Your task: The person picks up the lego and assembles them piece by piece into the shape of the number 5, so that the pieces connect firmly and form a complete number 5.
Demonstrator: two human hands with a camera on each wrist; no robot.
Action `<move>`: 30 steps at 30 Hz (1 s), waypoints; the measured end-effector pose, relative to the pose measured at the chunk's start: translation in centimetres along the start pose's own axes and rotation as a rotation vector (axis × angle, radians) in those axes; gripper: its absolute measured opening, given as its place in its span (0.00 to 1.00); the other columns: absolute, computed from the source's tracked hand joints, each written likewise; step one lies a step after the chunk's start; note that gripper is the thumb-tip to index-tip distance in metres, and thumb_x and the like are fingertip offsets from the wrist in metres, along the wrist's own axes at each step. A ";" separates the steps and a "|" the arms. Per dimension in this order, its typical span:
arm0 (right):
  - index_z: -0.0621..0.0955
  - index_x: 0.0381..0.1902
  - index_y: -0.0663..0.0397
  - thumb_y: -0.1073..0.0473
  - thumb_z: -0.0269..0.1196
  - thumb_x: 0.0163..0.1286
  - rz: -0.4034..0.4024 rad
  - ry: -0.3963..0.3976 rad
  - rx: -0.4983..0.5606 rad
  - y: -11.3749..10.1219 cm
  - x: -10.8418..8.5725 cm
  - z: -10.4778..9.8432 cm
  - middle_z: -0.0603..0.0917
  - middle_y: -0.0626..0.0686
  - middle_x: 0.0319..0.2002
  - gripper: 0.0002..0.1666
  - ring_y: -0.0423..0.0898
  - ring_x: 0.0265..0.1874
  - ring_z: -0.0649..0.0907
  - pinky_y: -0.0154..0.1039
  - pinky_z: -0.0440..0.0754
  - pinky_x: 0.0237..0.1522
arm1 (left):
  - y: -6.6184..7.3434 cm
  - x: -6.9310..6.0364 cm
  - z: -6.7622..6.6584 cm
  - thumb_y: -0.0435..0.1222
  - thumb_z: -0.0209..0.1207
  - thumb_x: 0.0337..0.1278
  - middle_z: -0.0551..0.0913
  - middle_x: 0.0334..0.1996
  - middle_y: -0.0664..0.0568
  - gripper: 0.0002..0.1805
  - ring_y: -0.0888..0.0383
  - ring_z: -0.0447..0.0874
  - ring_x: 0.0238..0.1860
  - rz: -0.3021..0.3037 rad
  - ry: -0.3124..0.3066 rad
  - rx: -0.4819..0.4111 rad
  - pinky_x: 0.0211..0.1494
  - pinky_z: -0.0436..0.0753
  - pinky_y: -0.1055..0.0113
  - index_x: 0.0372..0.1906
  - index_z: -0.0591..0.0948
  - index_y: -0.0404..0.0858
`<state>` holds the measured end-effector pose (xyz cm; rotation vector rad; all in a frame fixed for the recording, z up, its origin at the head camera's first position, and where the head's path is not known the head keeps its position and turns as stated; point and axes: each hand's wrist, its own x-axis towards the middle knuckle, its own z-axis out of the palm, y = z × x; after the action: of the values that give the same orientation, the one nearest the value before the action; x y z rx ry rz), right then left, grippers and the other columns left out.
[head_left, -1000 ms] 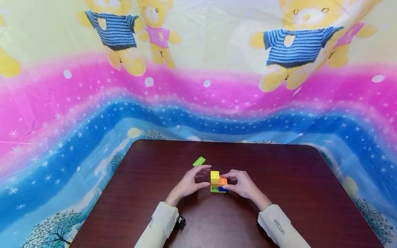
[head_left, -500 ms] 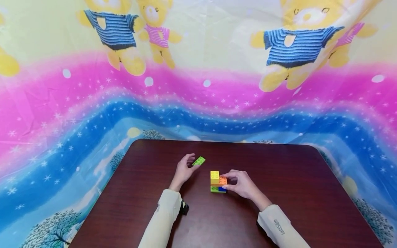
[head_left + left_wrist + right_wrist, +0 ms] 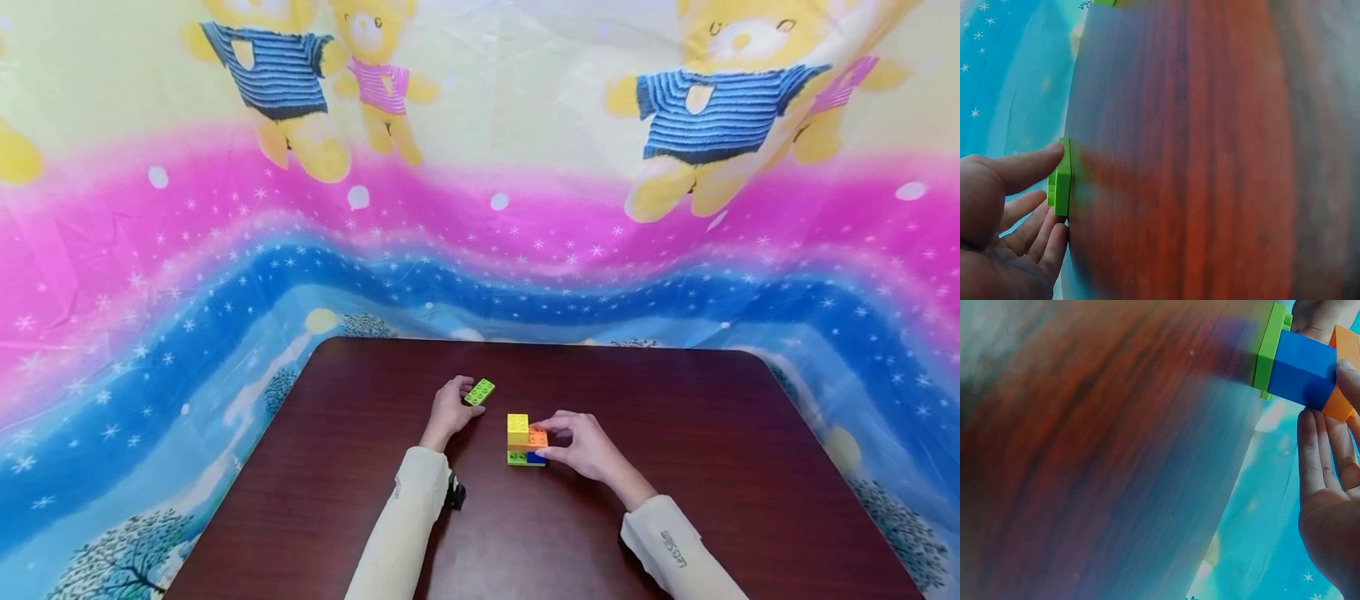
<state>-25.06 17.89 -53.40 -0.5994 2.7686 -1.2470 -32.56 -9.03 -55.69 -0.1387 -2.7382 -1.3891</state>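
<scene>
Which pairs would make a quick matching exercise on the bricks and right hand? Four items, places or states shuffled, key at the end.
Things:
1. Yellow brick
2. Blue brick
3. Loose plate
4. Right hand

Places or states:
A. Between the orange brick and the green base
B. Thumb and fingers at the side of the stack
C. Highest on the stack
D. At the left hand, apart from the stack

Pairs: 1-C, 2-A, 3-D, 4-B
</scene>
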 end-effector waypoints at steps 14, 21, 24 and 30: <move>0.88 0.56 0.44 0.58 0.79 0.59 -0.020 0.004 -0.008 -0.1 -0.1 0.0 0.86 0.44 0.44 0.25 0.46 0.46 0.89 0.45 0.88 0.51 | -0.1 0.2 0.3 0.25 0.69 0.59 0.83 0.56 0.37 0.24 0.41 0.82 0.57 0.025 0.014 0.069 0.62 0.81 0.47 0.61 0.80 0.30; 0.88 0.56 0.43 0.57 0.79 0.59 -0.023 0.004 -0.011 0.0 0.0 0.0 0.86 0.43 0.44 0.25 0.46 0.45 0.89 0.45 0.89 0.51 | 0.1 0.2 0.1 0.26 0.68 0.61 0.83 0.56 0.37 0.22 0.40 0.82 0.57 0.030 -0.003 0.080 0.62 0.81 0.46 0.61 0.81 0.31; 0.88 0.56 0.43 0.58 0.79 0.59 -0.027 0.001 -0.010 0.1 0.0 0.0 0.86 0.43 0.44 0.25 0.46 0.45 0.89 0.45 0.89 0.51 | 0.2 0.0 0.0 0.26 0.67 0.63 0.83 0.57 0.37 0.22 0.41 0.81 0.58 0.028 -0.015 0.073 0.63 0.80 0.46 0.62 0.80 0.31; 0.88 0.56 0.41 0.56 0.79 0.59 -0.004 -0.005 -0.020 0.0 0.1 -0.1 0.86 0.43 0.44 0.26 0.45 0.46 0.88 0.46 0.88 0.52 | 0.5 -0.1 -0.2 0.27 0.65 0.66 0.82 0.59 0.38 0.22 0.41 0.81 0.60 0.043 -0.035 0.064 0.64 0.81 0.46 0.64 0.80 0.33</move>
<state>-25.17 17.90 -53.36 -0.6081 2.7805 -1.2188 -32.44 -8.90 -55.20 -0.2188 -2.7868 -1.2987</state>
